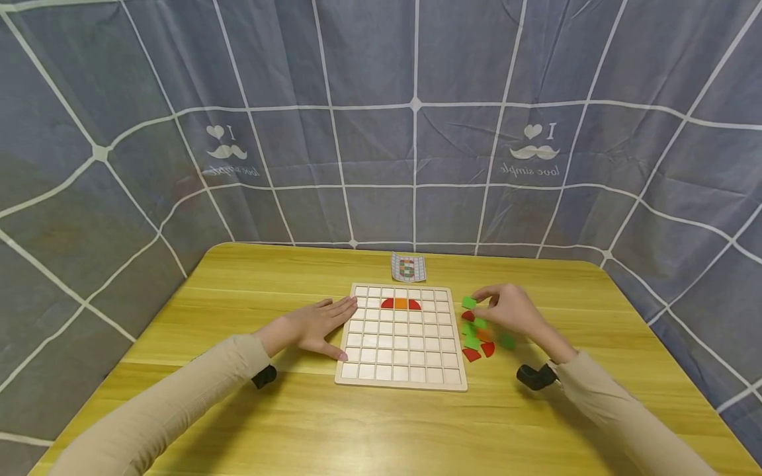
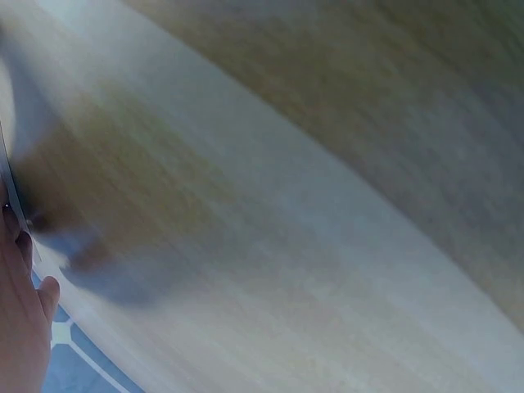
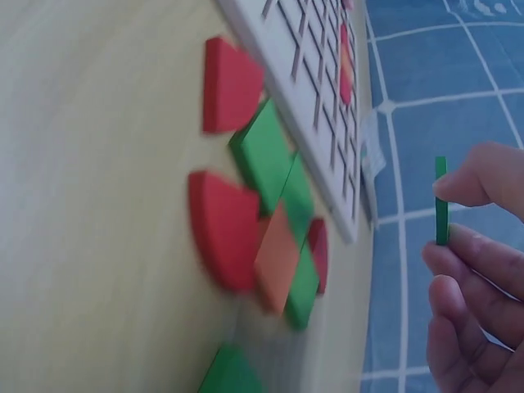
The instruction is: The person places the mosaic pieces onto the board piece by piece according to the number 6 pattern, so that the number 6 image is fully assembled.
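Note:
A pale wooden grid board point(image 1: 393, 357) lies on the table, with an orange square tile point(image 1: 401, 303) between two red quarter-round tiles point(image 1: 387, 303) in an upper row. My left hand point(image 1: 318, 324) is spread, its fingertips and thumb touching the board's left edge. To the right of the board, my right hand point(image 1: 508, 309) pinches a green square tile point(image 3: 442, 201) between thumb and fingers, seen edge-on in the right wrist view. Below it lie loose green tiles point(image 3: 266, 155), red quarter-round tiles point(image 3: 225, 229) and an orange tile point(image 3: 278, 258), some overlapping.
A small printed card point(image 1: 408, 268) with a coloured grid pattern lies behind the board. One green tile point(image 1: 507, 342) sits apart, right of the pile. A grey curtain point(image 1: 381, 145) with white lines hangs around the wooden table point(image 1: 357, 430).

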Available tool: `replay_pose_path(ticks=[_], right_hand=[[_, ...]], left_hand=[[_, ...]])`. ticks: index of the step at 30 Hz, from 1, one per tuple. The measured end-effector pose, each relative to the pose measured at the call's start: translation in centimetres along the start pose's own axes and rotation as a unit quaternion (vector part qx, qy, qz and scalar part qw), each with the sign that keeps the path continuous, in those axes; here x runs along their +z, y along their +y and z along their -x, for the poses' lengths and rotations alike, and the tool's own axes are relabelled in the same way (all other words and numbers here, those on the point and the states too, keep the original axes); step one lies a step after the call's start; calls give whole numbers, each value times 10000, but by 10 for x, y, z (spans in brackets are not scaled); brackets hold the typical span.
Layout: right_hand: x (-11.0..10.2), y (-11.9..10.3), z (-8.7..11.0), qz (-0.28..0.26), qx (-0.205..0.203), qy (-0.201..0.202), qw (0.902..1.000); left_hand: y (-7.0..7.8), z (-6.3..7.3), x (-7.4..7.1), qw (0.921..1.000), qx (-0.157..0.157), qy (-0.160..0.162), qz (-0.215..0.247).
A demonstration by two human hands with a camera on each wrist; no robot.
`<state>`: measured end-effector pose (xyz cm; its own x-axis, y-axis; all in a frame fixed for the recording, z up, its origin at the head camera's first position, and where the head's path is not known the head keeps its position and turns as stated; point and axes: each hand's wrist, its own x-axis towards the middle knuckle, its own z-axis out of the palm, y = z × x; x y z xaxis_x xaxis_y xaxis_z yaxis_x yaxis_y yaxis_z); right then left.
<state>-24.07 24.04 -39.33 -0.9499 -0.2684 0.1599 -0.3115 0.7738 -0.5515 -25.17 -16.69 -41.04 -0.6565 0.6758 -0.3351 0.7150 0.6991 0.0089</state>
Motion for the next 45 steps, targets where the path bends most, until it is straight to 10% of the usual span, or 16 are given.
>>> replay_pose_path(ticks=[45], right_hand=[[75,-79,-58,-507,-658,-828,9931]], left_hand=[[-1,0,1,10000,3,14,1]])
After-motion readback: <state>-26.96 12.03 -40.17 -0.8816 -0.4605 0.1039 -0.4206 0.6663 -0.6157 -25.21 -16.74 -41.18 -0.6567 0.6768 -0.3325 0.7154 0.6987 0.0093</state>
